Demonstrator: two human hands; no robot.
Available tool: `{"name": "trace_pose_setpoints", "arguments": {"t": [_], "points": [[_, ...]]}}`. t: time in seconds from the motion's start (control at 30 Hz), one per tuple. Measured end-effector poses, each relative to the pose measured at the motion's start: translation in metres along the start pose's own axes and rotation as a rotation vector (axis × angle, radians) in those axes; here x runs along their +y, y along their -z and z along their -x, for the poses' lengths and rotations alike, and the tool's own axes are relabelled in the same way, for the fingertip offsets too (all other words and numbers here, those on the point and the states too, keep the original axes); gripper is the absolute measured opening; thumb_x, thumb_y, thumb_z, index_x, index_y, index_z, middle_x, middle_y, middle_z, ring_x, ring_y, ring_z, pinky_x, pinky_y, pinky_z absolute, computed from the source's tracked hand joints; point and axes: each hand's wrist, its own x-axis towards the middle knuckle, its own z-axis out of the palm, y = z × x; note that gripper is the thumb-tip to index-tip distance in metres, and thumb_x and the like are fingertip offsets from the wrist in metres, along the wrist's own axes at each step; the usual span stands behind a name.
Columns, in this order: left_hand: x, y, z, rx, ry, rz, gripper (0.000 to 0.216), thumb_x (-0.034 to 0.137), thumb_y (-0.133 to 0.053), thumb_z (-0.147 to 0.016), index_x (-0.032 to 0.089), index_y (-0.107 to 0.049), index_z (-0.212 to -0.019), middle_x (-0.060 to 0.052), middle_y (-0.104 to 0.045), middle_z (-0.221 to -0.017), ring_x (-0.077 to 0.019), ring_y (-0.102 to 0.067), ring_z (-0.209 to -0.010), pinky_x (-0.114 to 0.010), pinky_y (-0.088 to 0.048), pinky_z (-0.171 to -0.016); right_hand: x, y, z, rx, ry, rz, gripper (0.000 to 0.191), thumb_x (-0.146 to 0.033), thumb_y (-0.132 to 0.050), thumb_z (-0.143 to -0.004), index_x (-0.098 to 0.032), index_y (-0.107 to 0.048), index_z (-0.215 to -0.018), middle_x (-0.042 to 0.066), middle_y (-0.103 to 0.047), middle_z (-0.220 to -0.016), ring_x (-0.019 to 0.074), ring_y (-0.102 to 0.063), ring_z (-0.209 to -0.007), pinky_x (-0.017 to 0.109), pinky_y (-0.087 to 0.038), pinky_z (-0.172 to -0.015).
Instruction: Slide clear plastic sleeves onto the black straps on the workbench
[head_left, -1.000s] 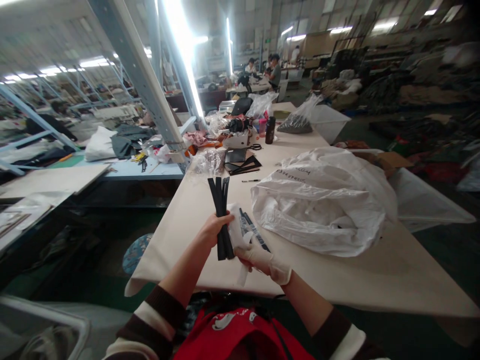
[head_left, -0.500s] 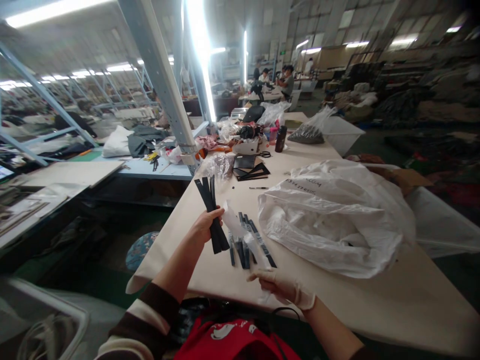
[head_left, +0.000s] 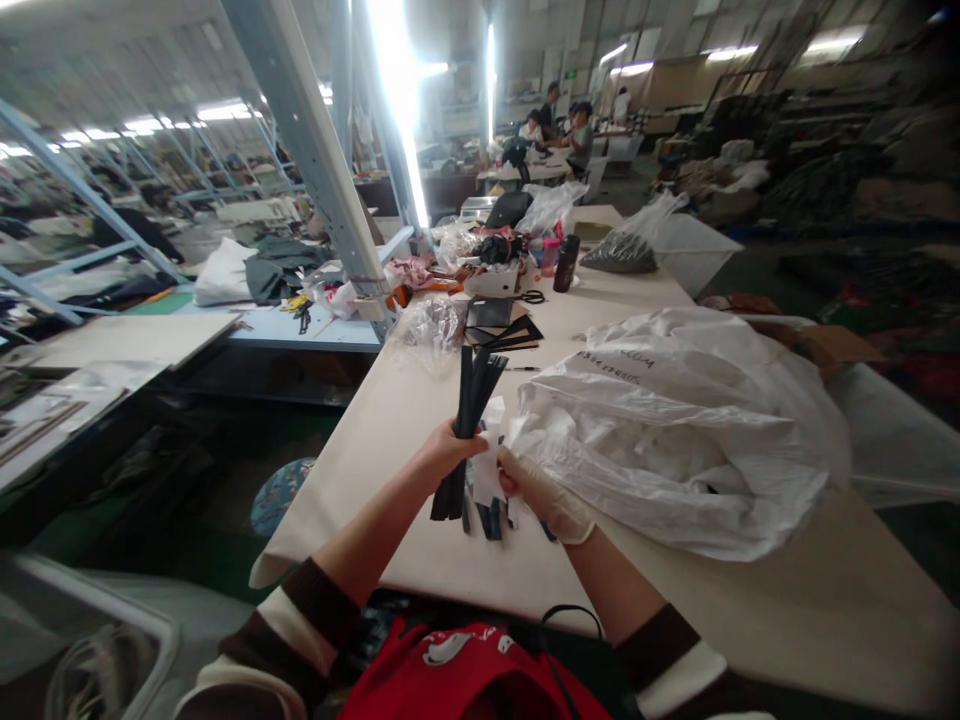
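Note:
My left hand (head_left: 441,452) is closed around a fanned bundle of flat black strips (head_left: 471,395), held upright above the table. A thin white slip (head_left: 487,482), paper-like, hangs beside the bundle by my left thumb. My right hand (head_left: 546,492), in a pale glove, has its fingertips pinched at the slip's right edge, close to my left hand. Beneath both hands, more dark strips (head_left: 490,522) lie on the cream-covered table (head_left: 420,545), partly hidden by the slip and the hands.
A large white plastic sack (head_left: 675,440) fills the table's right side. Farther back are a clear bag (head_left: 431,330), black flat pieces (head_left: 489,313), scissors (head_left: 532,296), a pen (head_left: 521,369) and a dark bottle (head_left: 566,264). A metal post (head_left: 315,150) rises at the left.
My left hand has swung the strips to the right and tilted them the other way. My right hand has moved up from the table's near edge to the white slip.

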Motion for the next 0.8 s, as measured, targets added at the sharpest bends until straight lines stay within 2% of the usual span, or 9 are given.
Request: {"name": "trace_pose_setpoints", "arguments": {"t": [0.1,0.17,0.27,0.4,0.53,0.6,0.67,0.73,0.8], "points": [[-0.005,0.000,-0.015,0.036,-0.019,-0.051,0.025,0.021,-0.068,-0.052,0.016,-0.053,-0.072,0.006,-0.050,-0.052,-0.0074,-0.044,-0.047,-0.021,-0.035,-0.047,-0.002,-0.012,-0.014,-0.021,-0.022,0.204,0.029,-0.045,-0.065,-0.068,-0.017,-0.067,-0.073,-0.003,-0.049,-0.055,0.0056,-0.034,-0.046,0.022,-0.022,-0.040],[-0.009,0.002,-0.027,0.036,-0.022,-0.087,0.024,0.021,-0.067,-0.053,0.016,-0.054,-0.072,0.005,-0.052,-0.053,-0.0085,-0.046,-0.049,-0.022,-0.036,-0.049,-0.001,-0.013,-0.021,-0.025,-0.096,0.210,0.025,-0.042,-0.067,-0.067,-0.018,-0.067,-0.072,-0.004,-0.047,-0.053,0.0061,-0.035,-0.047,0.022,-0.024,-0.042],[-0.014,0.006,-0.043,0.021,-0.016,-0.112,0.025,0.021,-0.066,-0.053,0.015,-0.055,-0.073,0.004,-0.054,-0.057,-0.0096,-0.048,-0.053,-0.023,-0.037,-0.052,0.001,-0.007,-0.027,-0.050,-0.126,0.120,0.024,-0.040,-0.067,-0.067,-0.019,-0.069,-0.079,-0.002,-0.056,-0.061,0.0077,-0.044,-0.052,0.022,-0.034,-0.049],[-0.008,0.013,-0.057,0.105,-0.074,-0.156,0.025,0.022,-0.065,-0.054,0.015,-0.055,-0.075,0.004,-0.053,-0.061,-0.0096,-0.047,-0.057,-0.023,-0.038,-0.056,0.006,0.007,-0.026,-0.090,-0.204,-0.020,0.033,-0.039,-0.063,-0.071,-0.018,-0.067,-0.095,0.004,-0.066,-0.081,0.0125,-0.057,-0.070,0.026,-0.044,-0.065],[0.008,0.020,-0.058,0.120,-0.118,-0.216,0.027,0.024,-0.068,-0.053,0.016,-0.056,-0.076,0.005,-0.053,-0.063,-0.0095,-0.046,-0.059,-0.023,-0.037,-0.059,0.016,0.033,-0.021,-0.077,-0.281,-0.307,0.032,-0.021,-0.069,-0.061,-0.015,-0.066,-0.092,0.004,-0.067,-0.087,0.0125,-0.060,-0.080,0.025,-0.047,-0.075],[0.013,0.021,-0.055,0.081,-0.119,-0.228,0.027,0.024,-0.069,-0.052,0.016,-0.057,-0.075,0.005,-0.054,-0.063,-0.0098,-0.047,-0.059,-0.023,-0.037,-0.059,0.021,0.047,-0.020,-0.020,-0.265,-0.395,0.032,-0.013,-0.069,-0.056,-0.015,-0.066,-0.088,0.001,-0.066,-0.081,0.0085,-0.059,-0.072,0.020,-0.048,-0.067],[0.015,0.020,-0.051,0.044,-0.130,-0.256,0.025,0.023,-0.068,-0.052,0.015,-0.057,-0.073,0.005,-0.054,-0.062,-0.0098,-0.047,-0.057,-0.023,-0.036,-0.057,0.021,0.054,-0.018,0.035,-0.237,-0.399,0.030,-0.013,-0.069,-0.058,-0.016,-0.065,-0.088,-0.001,-0.063,-0.077,0.0031,-0.050,-0.054,0.015,-0.041,-0.050],[0.012,0.016,-0.047,0.021,-0.147,-0.299,0.023,0.021,-0.067,-0.053,0.015,-0.057,-0.073,0.004,-0.054,-0.059,-0.0096,-0.047,-0.055,-0.023,-0.035,-0.054,0.015,0.052,-0.015,0.075,-0.188,-0.320,0.025,-0.023,-0.068,-0.065,-0.016,-0.065,-0.089,-0.001,-0.062,-0.076,0.0007,-0.036,-0.044,0.015,-0.029,-0.038],[0.007,0.010,-0.043,-0.005,-0.161,-0.331,0.022,0.020,-0.066,-0.054,0.016,-0.057,-0.073,0.004,-0.054,-0.059,-0.0099,-0.048,-0.053,-0.023,-0.036,-0.052,0.007,0.039,-0.009,0.102,-0.106,-0.194,0.027,-0.035,-0.066,-0.069,-0.017,-0.065,-0.089,-0.001,-0.059,-0.074,0.0013,-0.029,-0.043,0.018,-0.023,-0.037]]}}
